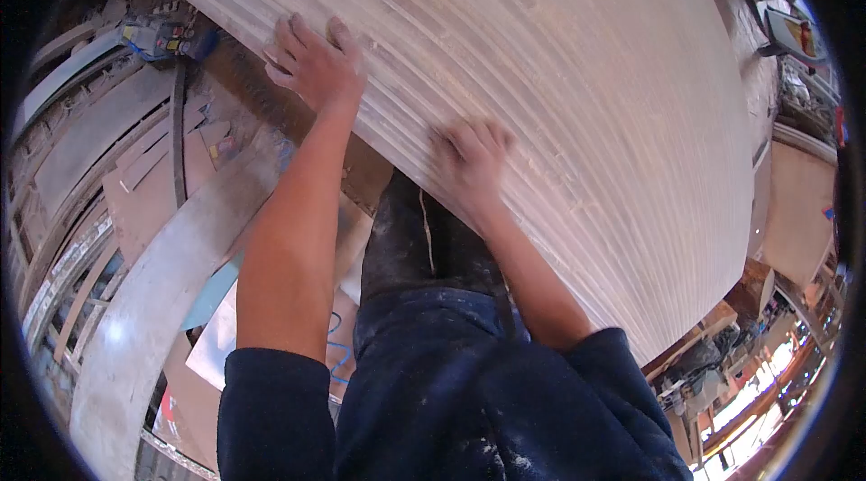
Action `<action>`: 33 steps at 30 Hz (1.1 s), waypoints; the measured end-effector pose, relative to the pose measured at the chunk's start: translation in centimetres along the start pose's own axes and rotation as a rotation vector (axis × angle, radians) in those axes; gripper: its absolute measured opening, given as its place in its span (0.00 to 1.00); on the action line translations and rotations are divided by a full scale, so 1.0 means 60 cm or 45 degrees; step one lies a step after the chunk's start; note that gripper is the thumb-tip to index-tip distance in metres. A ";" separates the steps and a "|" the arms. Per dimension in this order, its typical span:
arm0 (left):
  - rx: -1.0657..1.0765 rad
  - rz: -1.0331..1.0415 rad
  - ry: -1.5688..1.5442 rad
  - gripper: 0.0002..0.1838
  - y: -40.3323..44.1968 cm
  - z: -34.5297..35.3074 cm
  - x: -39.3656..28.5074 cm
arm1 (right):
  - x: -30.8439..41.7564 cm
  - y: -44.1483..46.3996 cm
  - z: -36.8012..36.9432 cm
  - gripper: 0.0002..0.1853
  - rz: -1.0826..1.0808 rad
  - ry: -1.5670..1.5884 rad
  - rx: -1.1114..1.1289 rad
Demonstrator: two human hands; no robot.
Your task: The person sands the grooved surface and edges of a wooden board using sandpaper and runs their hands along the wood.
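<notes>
Left hand [316,64] is spreading unclenched over the grooved panel [613,111], eleven o'clock; right hand [474,161] is blurring at one, grip unclear!

This looks like a workshop, maybe one for wood. Flat boards and strips [144,156] are piled up on the left, near a dusty tool [167,39]. More boards [794,210] lean on the right, and the dark pants [406,246] have pale dust on them.
</notes>
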State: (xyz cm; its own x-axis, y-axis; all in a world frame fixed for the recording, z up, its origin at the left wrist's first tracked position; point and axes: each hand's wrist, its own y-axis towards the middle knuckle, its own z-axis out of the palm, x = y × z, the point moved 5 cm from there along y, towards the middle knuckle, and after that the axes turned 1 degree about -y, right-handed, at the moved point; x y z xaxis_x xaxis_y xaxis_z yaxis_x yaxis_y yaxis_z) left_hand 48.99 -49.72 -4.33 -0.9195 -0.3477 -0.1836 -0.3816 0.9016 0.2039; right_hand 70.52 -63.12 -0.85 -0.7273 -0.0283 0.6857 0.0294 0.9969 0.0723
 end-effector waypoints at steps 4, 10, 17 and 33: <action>-0.051 -0.026 0.131 0.36 -0.001 0.000 0.001 | -0.067 -0.104 -0.087 0.06 0.081 -0.116 0.031; -0.008 -0.006 0.110 0.36 -0.001 -0.007 -0.003 | 0.037 0.058 0.051 0.09 -0.083 0.018 0.091; 0.019 -0.022 0.050 0.36 -0.002 0.000 0.002 | -0.075 -0.119 -0.085 0.08 -0.132 -0.100 0.012; -0.073 -0.001 0.102 0.35 0.002 0.012 0.007 | -0.107 -0.162 -0.111 0.10 -0.148 -0.148 0.061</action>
State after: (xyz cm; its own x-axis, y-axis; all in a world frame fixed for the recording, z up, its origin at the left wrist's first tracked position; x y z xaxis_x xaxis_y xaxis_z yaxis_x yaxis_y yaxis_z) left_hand 48.66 -49.58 -5.07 -0.9230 -0.3698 -0.1066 -0.3848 0.8860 0.2588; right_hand 79.46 -73.09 -1.14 -0.7985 -0.1377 0.5860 -0.0903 0.9899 0.1097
